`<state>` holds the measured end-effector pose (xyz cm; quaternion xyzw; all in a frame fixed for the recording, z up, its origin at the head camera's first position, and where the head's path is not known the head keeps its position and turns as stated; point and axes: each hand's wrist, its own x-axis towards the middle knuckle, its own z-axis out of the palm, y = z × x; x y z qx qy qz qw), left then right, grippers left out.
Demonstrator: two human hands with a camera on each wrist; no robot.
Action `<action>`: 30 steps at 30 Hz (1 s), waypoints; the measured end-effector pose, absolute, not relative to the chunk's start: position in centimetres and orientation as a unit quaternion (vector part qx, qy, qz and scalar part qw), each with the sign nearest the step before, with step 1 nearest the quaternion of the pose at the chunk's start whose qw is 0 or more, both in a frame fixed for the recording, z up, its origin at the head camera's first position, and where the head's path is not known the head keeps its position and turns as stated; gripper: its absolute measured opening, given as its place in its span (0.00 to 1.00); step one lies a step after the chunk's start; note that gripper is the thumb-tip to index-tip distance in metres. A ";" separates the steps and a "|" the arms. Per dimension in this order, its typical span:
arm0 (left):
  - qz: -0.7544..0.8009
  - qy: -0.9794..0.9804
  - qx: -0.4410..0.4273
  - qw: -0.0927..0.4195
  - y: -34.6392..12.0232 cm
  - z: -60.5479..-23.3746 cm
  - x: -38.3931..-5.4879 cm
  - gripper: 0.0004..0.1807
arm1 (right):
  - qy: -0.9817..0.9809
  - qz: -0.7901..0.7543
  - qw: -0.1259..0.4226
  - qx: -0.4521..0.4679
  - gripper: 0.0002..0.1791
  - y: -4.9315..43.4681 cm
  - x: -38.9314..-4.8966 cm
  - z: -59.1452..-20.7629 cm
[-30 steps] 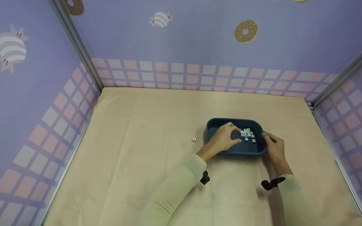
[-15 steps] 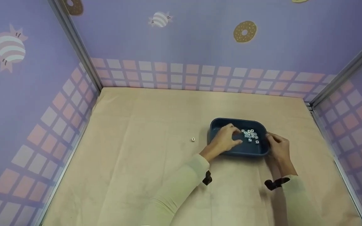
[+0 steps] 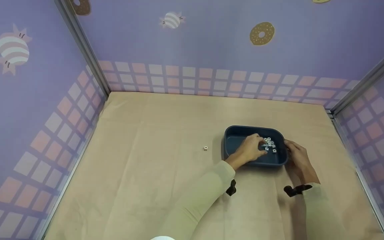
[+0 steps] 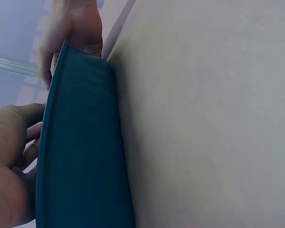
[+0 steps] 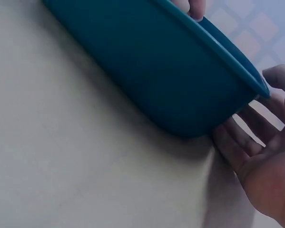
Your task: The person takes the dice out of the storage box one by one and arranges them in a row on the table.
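A dark blue rectangular tray (image 3: 235,140) with rounded corners rests on the cloth. Several small white dice (image 3: 270,142) lie clustered toward its right end. My left hand (image 3: 250,148) reaches over the near side into the tray, thumb and fingers curved but apart, right beside the dice; the fingertips partly cover some of them. At the right end, my right hand (image 3: 298,156) holds the tray, thumb at the rim and fingers (image 5: 237,137) against the outer wall. A single die (image 3: 205,148) sits on the cloth left of the tray.
A beige cloth (image 3: 152,160) covers the table. Purple patterned panels (image 3: 205,40) enclose it at the back and both sides, with grey metal posts (image 3: 88,53) at the corners. A white rounded edge (image 3: 162,238) shows at the bottom of the head view.
The tray has slid a little to the right along with my right hand. My left hand has shifted right, closer to the dice. The lone die stays on the cloth.
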<state>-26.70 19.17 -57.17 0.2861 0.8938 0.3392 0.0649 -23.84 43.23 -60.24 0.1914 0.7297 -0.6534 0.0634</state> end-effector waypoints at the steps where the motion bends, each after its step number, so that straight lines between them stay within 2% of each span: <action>1: 0.336 0.895 0.287 0.068 19.4 -57.2 -26.7 0.20 | 0.727 -0.654 0.071 0.196 0.37 43.3 -23.8 -60.2; 8: 0.340 0.900 0.262 0.074 20.3 -57.9 -26.7 0.19 | 0.727 -0.645 0.083 0.219 0.43 43.0 -23.8 -60.5; 17: 0.315 0.907 0.270 0.076 21.0 -58.6 -27.0 0.18 | 0.755 -0.618 0.068 0.208 0.42 43.2 -23.8 -61.0; 22: 0.313 0.908 0.262 0.090 21.4 -59.0 -27.3 0.19 | 0.757 -0.615 0.065 0.210 0.45 43.2 -23.6 -60.9; 30: 0.270 0.913 0.298 0.069 21.9 -59.6 -27.8 0.19 | 0.762 -0.612 0.051 0.206 0.44 43.2 -23.5 -61.3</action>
